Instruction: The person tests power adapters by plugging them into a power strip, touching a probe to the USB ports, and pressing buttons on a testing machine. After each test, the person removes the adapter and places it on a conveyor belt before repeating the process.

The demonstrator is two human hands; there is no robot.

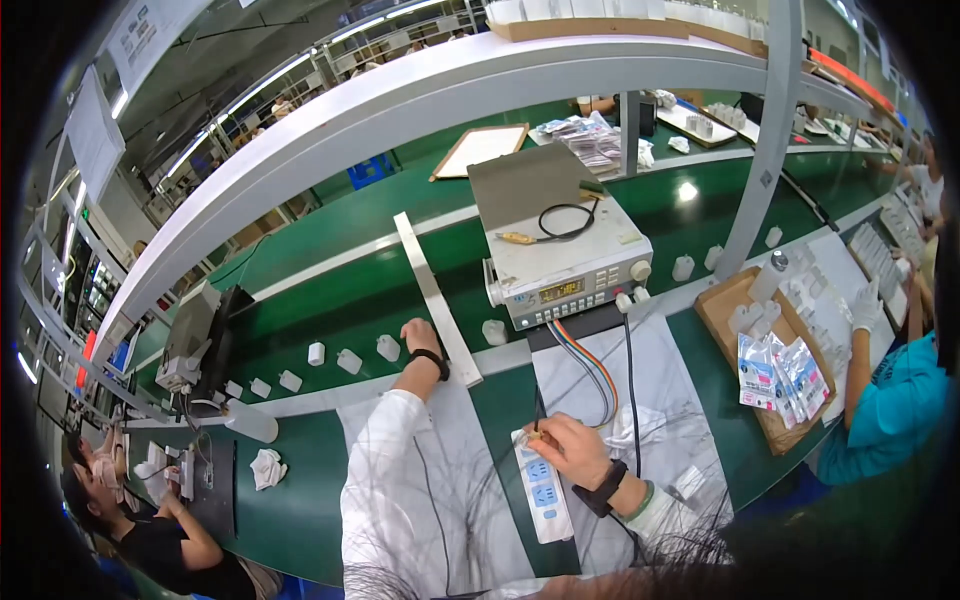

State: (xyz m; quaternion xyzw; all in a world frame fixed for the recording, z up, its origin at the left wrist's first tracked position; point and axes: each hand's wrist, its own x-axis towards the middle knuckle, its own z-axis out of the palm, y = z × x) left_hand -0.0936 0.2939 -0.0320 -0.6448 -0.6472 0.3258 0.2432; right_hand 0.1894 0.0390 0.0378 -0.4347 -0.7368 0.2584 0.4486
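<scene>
My left hand reaches forward over the green conveyor belt, its fingers curled. Whatever it may hold is hidden. Just left of it sits a small white plastic block, like a charger. My right hand is closed in a pinch at the upper end of a white power strip with blue sockets. A small brass-coloured tip shows at its fingers, too small to name. Ahead stands a grey bench meter with a lit display, and a cable with a yellow clip lies on top.
A white bar crosses the belt beside my left hand. More white blocks line the belt. Rainbow wires hang from the meter. At right, a cardboard tray holds packets; co-workers sit on both sides. A metal shelf frame rises ahead.
</scene>
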